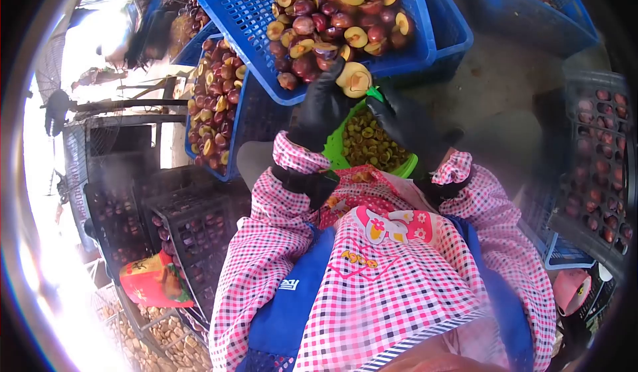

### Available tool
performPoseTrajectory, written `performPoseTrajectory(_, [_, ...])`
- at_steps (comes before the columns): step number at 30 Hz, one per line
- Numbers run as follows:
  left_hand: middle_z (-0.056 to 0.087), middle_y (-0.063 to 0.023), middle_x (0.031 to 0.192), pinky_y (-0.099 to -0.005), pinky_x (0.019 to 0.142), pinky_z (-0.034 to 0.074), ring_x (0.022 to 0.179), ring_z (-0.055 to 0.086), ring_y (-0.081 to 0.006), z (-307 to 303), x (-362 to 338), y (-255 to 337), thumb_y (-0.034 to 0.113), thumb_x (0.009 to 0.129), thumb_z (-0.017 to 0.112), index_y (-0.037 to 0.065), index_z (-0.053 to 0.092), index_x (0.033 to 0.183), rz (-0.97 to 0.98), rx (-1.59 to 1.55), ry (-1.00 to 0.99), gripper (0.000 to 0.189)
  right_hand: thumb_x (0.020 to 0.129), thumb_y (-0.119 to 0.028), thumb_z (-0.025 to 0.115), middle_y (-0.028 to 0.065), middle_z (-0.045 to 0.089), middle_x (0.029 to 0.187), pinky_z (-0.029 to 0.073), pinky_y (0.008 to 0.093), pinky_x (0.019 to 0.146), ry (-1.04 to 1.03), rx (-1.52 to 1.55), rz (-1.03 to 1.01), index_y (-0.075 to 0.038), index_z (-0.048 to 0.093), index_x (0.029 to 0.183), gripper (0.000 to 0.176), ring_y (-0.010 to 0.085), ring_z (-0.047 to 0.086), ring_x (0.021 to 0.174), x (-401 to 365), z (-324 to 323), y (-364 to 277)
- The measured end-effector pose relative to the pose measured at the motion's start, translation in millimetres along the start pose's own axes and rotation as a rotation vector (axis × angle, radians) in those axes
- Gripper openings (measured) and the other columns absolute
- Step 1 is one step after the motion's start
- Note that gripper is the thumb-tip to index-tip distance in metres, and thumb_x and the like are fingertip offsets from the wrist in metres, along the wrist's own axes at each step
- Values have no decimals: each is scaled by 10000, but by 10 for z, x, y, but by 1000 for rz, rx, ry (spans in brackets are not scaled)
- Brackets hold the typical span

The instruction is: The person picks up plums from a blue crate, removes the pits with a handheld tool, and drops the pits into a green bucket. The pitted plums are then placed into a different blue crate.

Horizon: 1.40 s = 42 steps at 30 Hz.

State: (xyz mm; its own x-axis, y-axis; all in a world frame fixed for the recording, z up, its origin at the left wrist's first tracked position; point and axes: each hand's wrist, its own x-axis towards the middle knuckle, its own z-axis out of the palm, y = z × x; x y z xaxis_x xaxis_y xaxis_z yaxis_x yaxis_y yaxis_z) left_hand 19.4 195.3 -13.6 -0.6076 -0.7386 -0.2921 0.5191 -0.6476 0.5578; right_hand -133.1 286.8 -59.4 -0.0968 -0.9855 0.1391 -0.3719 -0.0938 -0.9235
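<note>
My left hand point(321, 106), in a black glove, is closed on a halved plum point(355, 80) whose yellow cut face is up. Just to the right, my black-gloved right hand point(402, 118) grips a small tool with a bright green handle point(376, 93); I cannot make out its working end. Below both hands stands a green basin point(334, 147) holding many small brownish-yellow pieces, perhaps plum stones. A blue perforated crate point(256, 53) lies tilted just beyond my left hand, with whole and halved plums point(332, 23) inside.
Another blue crate of cut plums point(214, 109) stands to the left. Dark crates of plums point(189, 229) sit at lower left, near a red bag point(156, 280). On the right is a black crate of plums point(598, 162). A further blue crate point(558, 23) stands at upper right.
</note>
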Motion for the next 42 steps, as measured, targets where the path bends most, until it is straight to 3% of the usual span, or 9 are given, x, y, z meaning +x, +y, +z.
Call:
performPoseTrajectory(19, [651, -78, 924, -260, 770, 492, 817, 616, -136, 34, -59, -270, 414, 1020, 376, 3, 600, 1027, 261, 615, 169, 468, 945, -372, 527, 206, 637, 793, 449, 454, 628, -96, 186, -10, 6, 615, 969, 388, 398, 598, 680, -3, 75, 22])
performPoseTrajectory(22, [652, -78, 820, -256, 720, 497, 743, 620, -137, 127, -90, -230, 435, 1003, 416, 1, 616, 977, 344, 808, 149, 478, 965, -383, 492, 132, 622, 717, 425, 388, 539, -176, 216, -49, -16, 595, 943, 382, 292, 579, 563, 5, 51, 44])
performPoseTrajectory(24, [646, -75, 781, -252, 699, 498, 727, 620, -141, 140, -44, -217, 467, 988, 431, 0, 616, 951, 198, 609, 188, 503, 978, -407, 468, 29, 525, 595, 340, 280, 436, -579, 763, 550, -60, 572, 903, 370, 147, 478, 441, 40, -93, -45])
performPoseTrajectory(27, [648, -83, 807, -268, 688, 506, 730, 623, -160, 149, -7, -283, 492, 976, 441, 0, 609, 962, 366, 642, 71, 520, 982, -433, 452, -33, 428, 544, 240, 204, 398, -877, 1561, 743, -95, 549, 870, 369, 57, 378, 398, -22, -208, -144])
performPoseTrajectory(32, [647, -112, 846, -293, 683, 516, 748, 629, -181, 94, 20, -222, 483, 964, 478, -33, 586, 1013, 254, 213, 193, 529, 969, -463, 454, 0, 470, 551, 297, 215, 415, -936, 1291, 584, -75, 586, 858, 425, 97, 424, 418, -11, -230, -160])
performPoseTrajectory(34, [650, -117, 849, -326, 690, 520, 768, 639, -205, -176, 162, 93, 443, 938, 502, -28, 606, 995, 301, 825, 236, 485, 963, -469, 459, 31, 527, 589, 372, 232, 454, -927, 1065, 469, -56, 612, 880, 448, 127, 500, 471, -17, -193, -144])
performPoseTrajectory(36, [653, -123, 852, -358, 697, 524, 788, 648, -228, -344, 318, 396, 403, 912, 526, -23, 626, 976, 325, 1441, 251, 442, 949, -465, 478, 84, 644, 795, 484, 312, 666, -778, 215, 57, -21, 649, 988, 477, 190, 621, 717, -56, -126, -93])
performPoseTrajectory(40, [671, -161, 853, -431, 697, 517, 802, 670, -290, -198, 667, 342, 291, 856, 544, 5, 654, 914, 620, 2163, 198, 312, 933, -431, 520, 87, 666, 996, 459, 364, 841, -758, 267, 109, -19, 627, 1116, 463, 199, 614, 922, 53, -228, -158])
performPoseTrajectory(42, [674, -173, 839, -469, 684, 511, 785, 670, -336, -114, 885, 322, 254, 831, 548, 39, 660, 908, 426, 2341, 171, 254, 931, -395, 551, 62, 655, 969, 470, 336, 776, -659, 420, 281, -19, 621, 1106, 421, 147, 598, 852, 71, -305, -268])
